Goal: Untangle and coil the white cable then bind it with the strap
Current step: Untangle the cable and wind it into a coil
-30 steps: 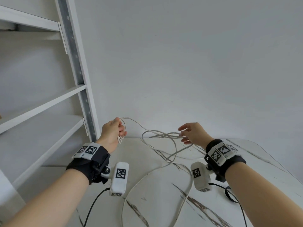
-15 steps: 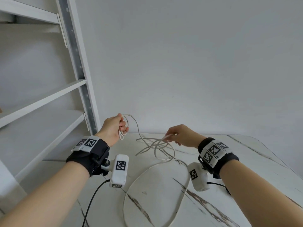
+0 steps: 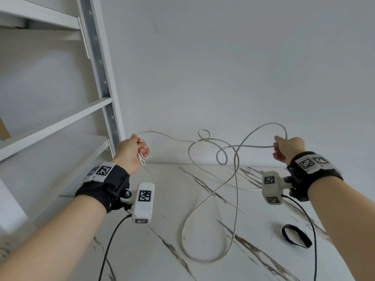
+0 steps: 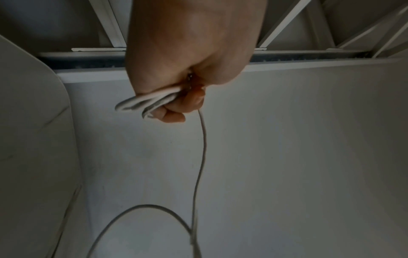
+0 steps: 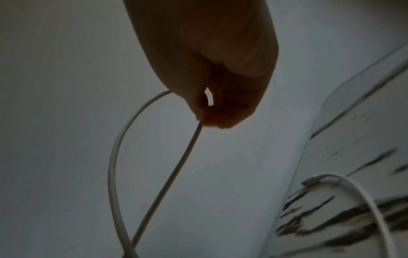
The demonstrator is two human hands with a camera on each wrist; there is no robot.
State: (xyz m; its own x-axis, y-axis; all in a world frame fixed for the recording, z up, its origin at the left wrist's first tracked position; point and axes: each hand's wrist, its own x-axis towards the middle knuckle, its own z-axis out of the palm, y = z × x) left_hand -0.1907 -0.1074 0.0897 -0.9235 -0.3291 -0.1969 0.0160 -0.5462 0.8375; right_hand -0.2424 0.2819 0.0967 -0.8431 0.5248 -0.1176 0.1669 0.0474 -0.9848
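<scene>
The head view is evenly and softly lit, with no glare seen on the marble table (image 3: 203, 250). Straight lines are bowed toward the frame edges, most plainly at the shelf upright (image 3: 101, 78) left of the table. Both wrist views are rendered dim and grainy. The right hand (image 5: 212, 69) is reduced almost to a silhouette, perhaps backlit by the wall. The table veining beside it is smeared by blur.

Showing smooth, matt white sheathing on the cable (image 3: 235, 175); looking like dull black cloth in the strap (image 3: 295, 236); gleaming glossy and marble-veined across the surface (image 3: 162, 230); appearing painted white, with a perforated metal upright, on the shelf (image 3: 54, 122).
</scene>
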